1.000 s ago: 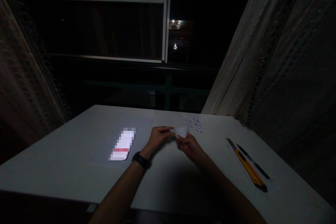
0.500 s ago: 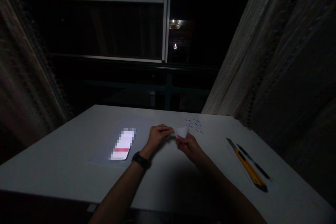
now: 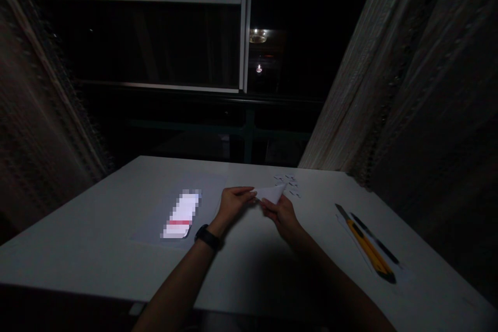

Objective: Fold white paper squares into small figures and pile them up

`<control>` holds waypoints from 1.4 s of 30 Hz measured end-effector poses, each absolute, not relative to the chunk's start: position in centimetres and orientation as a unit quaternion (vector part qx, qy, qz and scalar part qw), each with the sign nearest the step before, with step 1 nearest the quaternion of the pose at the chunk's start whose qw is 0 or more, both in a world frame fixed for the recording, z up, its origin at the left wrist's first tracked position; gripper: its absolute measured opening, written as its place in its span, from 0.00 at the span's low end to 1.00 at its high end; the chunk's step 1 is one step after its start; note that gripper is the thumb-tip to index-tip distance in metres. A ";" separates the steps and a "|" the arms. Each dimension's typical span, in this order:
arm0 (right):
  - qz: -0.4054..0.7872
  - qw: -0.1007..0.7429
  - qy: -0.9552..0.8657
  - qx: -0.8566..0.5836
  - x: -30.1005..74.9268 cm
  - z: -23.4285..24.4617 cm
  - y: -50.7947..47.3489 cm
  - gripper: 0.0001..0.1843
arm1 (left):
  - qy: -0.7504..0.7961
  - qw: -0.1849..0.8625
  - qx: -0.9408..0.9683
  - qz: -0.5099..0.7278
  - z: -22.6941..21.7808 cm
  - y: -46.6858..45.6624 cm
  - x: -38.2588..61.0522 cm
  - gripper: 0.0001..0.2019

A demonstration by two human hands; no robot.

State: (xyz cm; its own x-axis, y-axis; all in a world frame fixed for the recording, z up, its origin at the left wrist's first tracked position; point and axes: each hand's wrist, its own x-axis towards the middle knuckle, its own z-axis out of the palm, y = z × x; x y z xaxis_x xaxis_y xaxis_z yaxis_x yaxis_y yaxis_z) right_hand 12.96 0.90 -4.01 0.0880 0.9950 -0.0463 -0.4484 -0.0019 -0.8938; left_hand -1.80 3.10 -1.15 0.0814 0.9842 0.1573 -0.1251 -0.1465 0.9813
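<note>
A small folded piece of white paper (image 3: 270, 193) is held between my two hands above the middle of the table. My left hand (image 3: 235, 203), with a dark band on the wrist, pinches its left end between thumb and fingers. On the right, my right hand (image 3: 280, 213) grips the paper's lower edge, thumb on the near side and fingers behind. The paper tapers to a point at the upper right. Just beyond it lie several small paper pieces with dark marks (image 3: 292, 185). Dim light hides the finer folds.
A lit phone (image 3: 182, 213) rests on a pale sheet (image 3: 151, 236) at the left. At the right lie a yellow utility knife (image 3: 365, 245) and a dark pen (image 3: 375, 238). The white table (image 3: 97, 249) ends below a dark window, with curtains (image 3: 350, 78) on both sides.
The paper has turned slightly and shows a longer, flatter edge between the hands. My left fingers have straightened a little along it. Both hands stay in nearly the same place.
</note>
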 end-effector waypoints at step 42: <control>0.565 0.571 -0.395 -0.446 15.5 -3.6 2.2 0.18 | 0.457 0.417 0.555 0.555 -2.1 3.6 -1.9 0.15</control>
